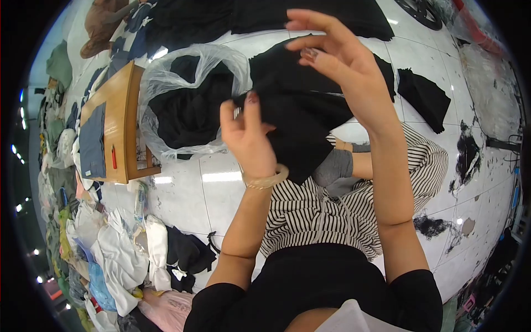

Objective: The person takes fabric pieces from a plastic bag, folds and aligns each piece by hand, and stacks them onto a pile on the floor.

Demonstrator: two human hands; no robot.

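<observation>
My left hand (249, 135) is in front of a clear plastic bag (213, 55) stuffed with black cloth. Its thumb and forefinger are closed on a dark edge that seems to belong to the black fabric piece (301, 130) beside it. That fabric lies spread on the floor before my crossed legs, touching or covering part of my lap. Raised over more black fabric, my right hand (345, 61) has its fingers apart and nothing in them. A bracelet (268, 178) circles my left wrist.
A wooden stool (119, 124) stands left, carrying folded grey-blue cloth (93, 141) and a red tool (114, 157). A folded black piece (423, 99) lies right on the tiles. Garment heaps (119, 254) fill the lower left; black lint (467, 152) and a wheel (420, 12) are right.
</observation>
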